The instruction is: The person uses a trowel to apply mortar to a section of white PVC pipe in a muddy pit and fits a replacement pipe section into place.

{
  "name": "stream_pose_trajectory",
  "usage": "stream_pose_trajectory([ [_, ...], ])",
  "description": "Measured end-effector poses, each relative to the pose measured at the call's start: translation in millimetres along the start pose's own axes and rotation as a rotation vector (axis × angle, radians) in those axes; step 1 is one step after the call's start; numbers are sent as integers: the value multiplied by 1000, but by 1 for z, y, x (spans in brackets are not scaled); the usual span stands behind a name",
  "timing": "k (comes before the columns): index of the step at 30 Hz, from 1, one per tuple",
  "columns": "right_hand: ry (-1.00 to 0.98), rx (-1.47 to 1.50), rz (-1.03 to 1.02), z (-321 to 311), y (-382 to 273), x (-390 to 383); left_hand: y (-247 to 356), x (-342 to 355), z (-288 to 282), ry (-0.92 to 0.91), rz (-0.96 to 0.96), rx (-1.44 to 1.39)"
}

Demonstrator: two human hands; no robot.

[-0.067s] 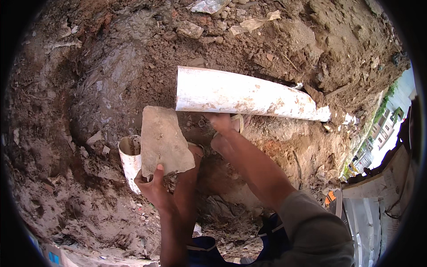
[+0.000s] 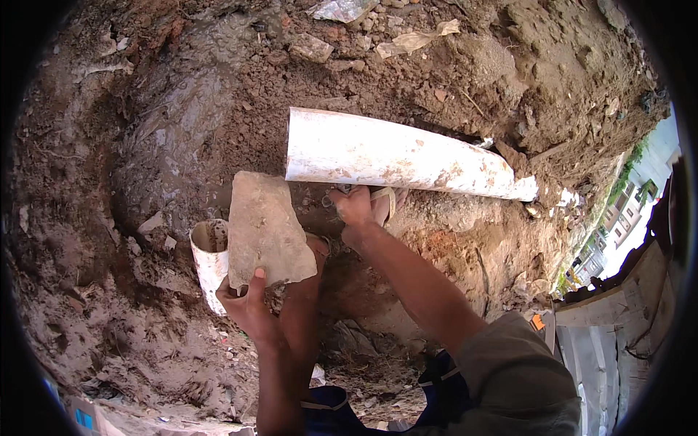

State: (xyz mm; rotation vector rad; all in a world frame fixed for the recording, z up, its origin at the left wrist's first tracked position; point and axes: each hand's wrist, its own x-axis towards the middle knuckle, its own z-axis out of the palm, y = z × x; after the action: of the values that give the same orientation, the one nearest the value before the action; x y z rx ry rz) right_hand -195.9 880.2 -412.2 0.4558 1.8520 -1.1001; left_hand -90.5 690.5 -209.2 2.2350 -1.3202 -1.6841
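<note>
My left hand grips the lower edge of a flat, grey-brown stone slab, thumb on its face. The slab is tilted up beside the open end of a large white pipe, which lies across the mud with dirt smeared on it. Just below the pipe, near that end, my right hand reaches down with fingers curled together; whatever they hold is too small or hidden to make out. A short white pipe with an open, muddy mouth stands at the slab's left, partly covered by it.
Wet mud spreads at the left, and a loose earth bank rises at the far right. Scraps of plastic and a broken stone lie beyond the pipe. Corrugated metal sheets stand at the lower right.
My right hand has shifted slightly left below the pipe, and more of it shows. The slab stays in my left hand, nearly unmoved.
</note>
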Motion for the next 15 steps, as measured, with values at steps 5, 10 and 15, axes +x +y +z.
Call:
stream_pose_trajectory([
  [5, 13, -144, -113, 2, -17, -3, -6, -1, -4, 20, 7, 40],
  [10, 145, 210, 285, -20, -35, -17, 0, 0, -5, 30, 3, 16],
  [15, -160, -213, 4, -31, 11, -5, 1, 1, 3, 8, 5, -35],
])
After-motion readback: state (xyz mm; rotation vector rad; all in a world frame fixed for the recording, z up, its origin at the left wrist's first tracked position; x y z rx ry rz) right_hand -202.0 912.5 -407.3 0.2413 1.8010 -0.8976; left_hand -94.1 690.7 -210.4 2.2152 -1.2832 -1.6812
